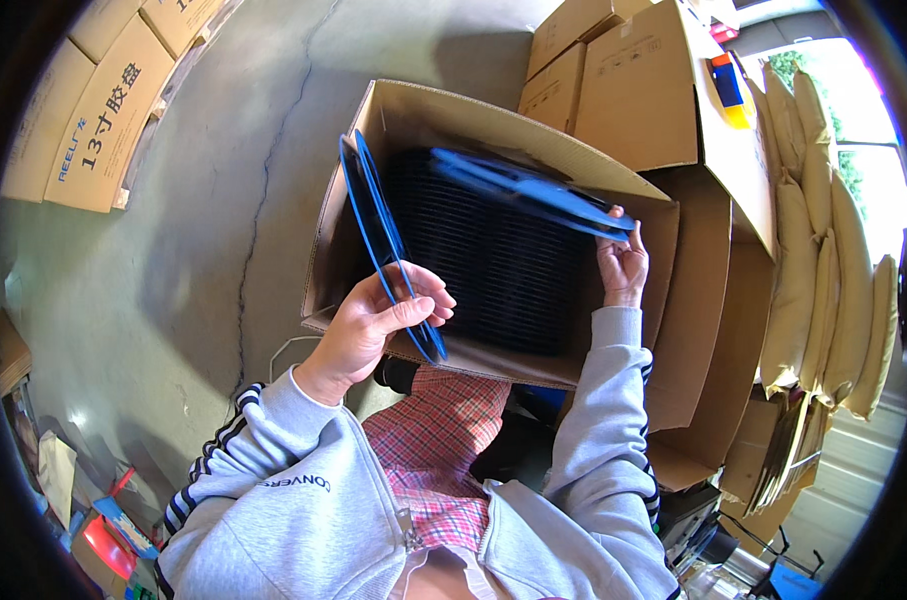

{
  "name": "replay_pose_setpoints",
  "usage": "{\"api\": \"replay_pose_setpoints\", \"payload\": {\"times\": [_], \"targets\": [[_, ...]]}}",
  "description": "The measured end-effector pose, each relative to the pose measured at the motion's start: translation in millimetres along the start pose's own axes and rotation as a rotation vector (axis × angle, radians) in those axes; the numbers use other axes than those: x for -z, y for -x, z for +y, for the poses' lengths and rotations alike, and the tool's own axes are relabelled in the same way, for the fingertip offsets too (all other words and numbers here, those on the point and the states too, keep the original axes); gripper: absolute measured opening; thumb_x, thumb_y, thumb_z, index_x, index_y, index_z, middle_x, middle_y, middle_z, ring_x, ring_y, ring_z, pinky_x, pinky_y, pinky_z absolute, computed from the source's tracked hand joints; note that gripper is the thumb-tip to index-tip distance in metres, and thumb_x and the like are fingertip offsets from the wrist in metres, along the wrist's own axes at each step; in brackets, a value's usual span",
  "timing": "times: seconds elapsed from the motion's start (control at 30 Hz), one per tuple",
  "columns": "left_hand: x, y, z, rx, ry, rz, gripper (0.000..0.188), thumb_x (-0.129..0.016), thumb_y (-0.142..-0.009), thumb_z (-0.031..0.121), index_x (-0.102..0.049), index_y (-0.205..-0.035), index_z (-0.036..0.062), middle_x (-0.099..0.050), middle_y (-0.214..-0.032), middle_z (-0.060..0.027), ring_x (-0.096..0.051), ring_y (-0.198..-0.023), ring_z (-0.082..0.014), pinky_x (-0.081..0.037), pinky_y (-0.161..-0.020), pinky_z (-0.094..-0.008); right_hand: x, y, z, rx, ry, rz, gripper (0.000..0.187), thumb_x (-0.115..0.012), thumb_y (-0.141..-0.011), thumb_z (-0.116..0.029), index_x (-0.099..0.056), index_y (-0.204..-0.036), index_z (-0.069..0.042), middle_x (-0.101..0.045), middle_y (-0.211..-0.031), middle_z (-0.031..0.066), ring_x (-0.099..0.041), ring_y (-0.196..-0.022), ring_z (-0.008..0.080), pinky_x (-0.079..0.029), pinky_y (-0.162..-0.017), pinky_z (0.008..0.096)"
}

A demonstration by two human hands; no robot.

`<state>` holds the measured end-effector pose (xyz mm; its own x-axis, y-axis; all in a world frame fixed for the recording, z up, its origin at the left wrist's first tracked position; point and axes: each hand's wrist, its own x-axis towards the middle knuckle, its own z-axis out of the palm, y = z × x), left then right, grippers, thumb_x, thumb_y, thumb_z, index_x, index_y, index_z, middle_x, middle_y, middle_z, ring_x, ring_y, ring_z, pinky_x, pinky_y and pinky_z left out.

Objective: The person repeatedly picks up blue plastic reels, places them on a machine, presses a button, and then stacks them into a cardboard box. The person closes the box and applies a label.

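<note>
nearest, a grey jacket (283, 520) is worn. an open cardboard box (335, 235) is packed with black discs (483, 265). over it, a blue reel (387, 238) is pinched by the left hand (365, 318); another blue reel (523, 188), blurred, is gripped at one end by the right hand (623, 264).

In the carton (533, 138) stands a row of discs (478, 270). The left reel (369, 215) is in the left hand (373, 322), the right reel (528, 190) in the right hand (621, 262), above the row. Other boxes (638, 85) stand behind on the right, sacks (825, 230) farther right; stacked boxes (108, 115) are far left.
</note>
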<state>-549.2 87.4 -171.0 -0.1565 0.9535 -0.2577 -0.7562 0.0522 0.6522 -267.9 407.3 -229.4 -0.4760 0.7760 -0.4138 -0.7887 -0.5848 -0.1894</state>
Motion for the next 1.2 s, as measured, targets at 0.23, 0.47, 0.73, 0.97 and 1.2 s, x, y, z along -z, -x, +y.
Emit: {"api": "replay_pose_setpoints", "payload": {"times": [0.23,0.47,0.73,0.97,1.2], "targets": [[9.4,1.0,-6.1,0.037,-0.047,-0.049,0.016,-0.068,-0.094,0.010,-0.066,-0.109,0.0047,-0.071,-0.102,-0.0100,-0.068,-0.098,-0.0196,-0.055,-0.092,-0.0345,28.4,-13.2,-60.0,0.138,0.042,-0.032,0.050,-0.056,-0.102,-0.024,-0.043,-0.129,0.017,-0.058,-0.119,0.0282,-0.058,-0.097,0.0344,-0.051,-0.070,0.0305],[18.4,-2.4,-23.3,0.014,-0.026,-0.083,0.025,-0.070,-0.092,0.019,-0.064,-0.112,0.0053,-0.070,-0.105,-0.0102,-0.069,-0.100,-0.0224,-0.056,-0.093,-0.0380,8.2,-35.2,-72.0,0.123,0.022,0.221,0.053,-0.062,-0.099,-0.027,-0.044,-0.124,0.016,-0.058,-0.115,0.0283,-0.059,-0.091,0.0337,-0.053,-0.065,0.0319],[20.7,-2.5,-24.3,0.031,-0.017,-0.105,0.026,-0.070,-0.093,0.020,-0.063,-0.113,0.0056,-0.069,-0.107,-0.0102,-0.068,-0.102,-0.0222,-0.055,-0.095,-0.0377,12.7,-56.1,-43.2,0.254,0.154,0.323,0.047,-0.062,-0.099,-0.027,-0.048,-0.120,0.013,-0.059,-0.111,0.0268,-0.058,-0.088,0.0340,-0.053,-0.072,0.0390],[18.8,-6.6,-28.3,-0.058,-0.056,-0.107,0.036,-0.068,-0.095,0.026,-0.062,-0.123,0.0044,-0.061,-0.125,-0.0132,-0.061,-0.117,-0.0229,-0.050,-0.102,-0.0400,-10.4,1.4,69.1,0.098,1.028,0.221,0.051,-0.065,-0.097,-0.026,-0.048,-0.132,0.008,-0.056,-0.127,0.0229,-0.056,-0.120,0.0346,-0.055,-0.097,0.0488],[-9.6,6.6,-22.8,-0.132,-0.318,-0.151,0.048,-0.060,-0.100,0.034,-0.052,-0.138,0.0051,-0.046,-0.145,-0.0146,-0.048,-0.133,-0.0237,-0.041,-0.110,-0.0399,-70.4,172.4,188.6,0.002,1.784,-0.659,0.040,-0.072,-0.091,-0.018,-0.061,-0.126,0.000,-0.064,-0.109,0.0149,-0.064,-0.099,0.0281,-0.052,-0.086,0.0382]]}}
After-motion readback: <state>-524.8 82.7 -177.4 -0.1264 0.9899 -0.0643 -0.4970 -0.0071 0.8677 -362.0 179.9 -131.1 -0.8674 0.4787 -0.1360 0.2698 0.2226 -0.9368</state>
